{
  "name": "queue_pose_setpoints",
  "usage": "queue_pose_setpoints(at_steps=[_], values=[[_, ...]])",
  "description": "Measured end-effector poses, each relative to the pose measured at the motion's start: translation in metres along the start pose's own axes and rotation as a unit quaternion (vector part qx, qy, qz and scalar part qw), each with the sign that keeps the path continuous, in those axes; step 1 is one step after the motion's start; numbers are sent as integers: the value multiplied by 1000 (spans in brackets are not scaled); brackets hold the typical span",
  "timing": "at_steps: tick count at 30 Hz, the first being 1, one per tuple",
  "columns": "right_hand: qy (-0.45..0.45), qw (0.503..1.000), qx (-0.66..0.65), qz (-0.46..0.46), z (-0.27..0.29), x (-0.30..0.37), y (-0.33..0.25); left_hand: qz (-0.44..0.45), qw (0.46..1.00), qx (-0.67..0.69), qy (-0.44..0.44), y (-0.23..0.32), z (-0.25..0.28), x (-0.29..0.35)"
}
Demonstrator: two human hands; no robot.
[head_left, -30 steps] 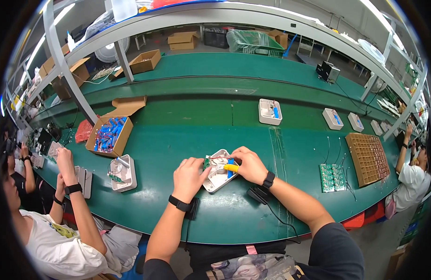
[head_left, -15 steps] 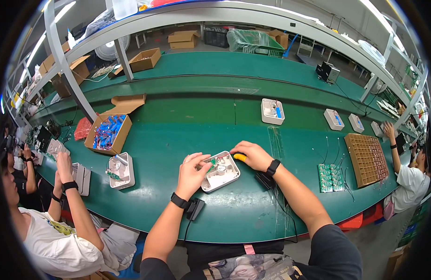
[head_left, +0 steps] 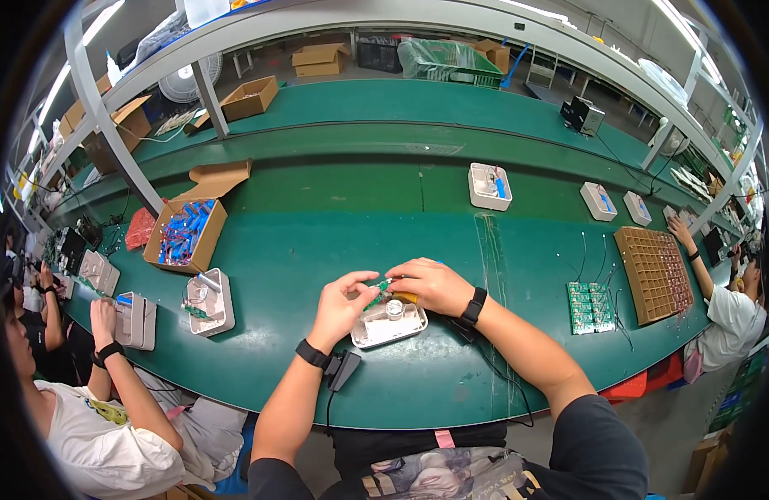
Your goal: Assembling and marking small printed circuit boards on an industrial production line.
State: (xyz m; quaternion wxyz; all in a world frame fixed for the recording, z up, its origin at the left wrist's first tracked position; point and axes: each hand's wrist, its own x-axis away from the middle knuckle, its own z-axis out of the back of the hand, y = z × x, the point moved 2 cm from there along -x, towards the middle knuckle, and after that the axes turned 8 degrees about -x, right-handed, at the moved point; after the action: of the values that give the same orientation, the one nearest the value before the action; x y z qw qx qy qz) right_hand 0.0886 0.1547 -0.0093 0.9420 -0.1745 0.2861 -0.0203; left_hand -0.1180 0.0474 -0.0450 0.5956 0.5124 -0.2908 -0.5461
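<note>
A white plastic housing (head_left: pixel 376 335) with a round white part (head_left: pixel 395 309) inside sits on the bench before me. Over its far edge, my left hand (head_left: pixel 341 307) pinches a small green circuit board (head_left: pixel 374 298) between thumb and fingers. My right hand (head_left: pixel 437 287) is closed right beside the board, its fingertips close to those of the left. A tool with a yellow handle (head_left: pixel 406 297) shows under the right fingers; the rest of it is hidden by the hand, so its kind is unclear.
To the left stand another white housing (head_left: pixel 221 310) and a cardboard box (head_left: pixel 207 250) of blue wired cells. Green circuit boards (head_left: pixel 590 308) and a divided cardboard tray (head_left: pixel 651 275) lie right. More housings (head_left: pixel 490 185) stand farther off. A co-worker (head_left: pixel 109 425) sits at left.
My right hand has moved left and in toward the left hand, with the yellow-handled tool in it. The board has been raised over the housing's far side, and the housing has turned slightly.
</note>
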Motion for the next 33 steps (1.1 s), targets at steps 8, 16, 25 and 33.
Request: queue_pose_setpoints(at_steps=[8, 16, 25, 33], values=[[63, 996, 19, -60, 0, 5, 3, 92, 896, -419, -118, 47, 21, 15], [81, 977, -83, -180, 2, 0, -3, 32, 911, -399, -95, 24, 0, 14], [-79, 992, -21, -98, 9, -3, -14, -73, 976, -199, -53, 20, -15, 13], [-103, 986, 12, -130, 5, 0, -16, -98, 958, -258, -79, 25, -14, 11]])
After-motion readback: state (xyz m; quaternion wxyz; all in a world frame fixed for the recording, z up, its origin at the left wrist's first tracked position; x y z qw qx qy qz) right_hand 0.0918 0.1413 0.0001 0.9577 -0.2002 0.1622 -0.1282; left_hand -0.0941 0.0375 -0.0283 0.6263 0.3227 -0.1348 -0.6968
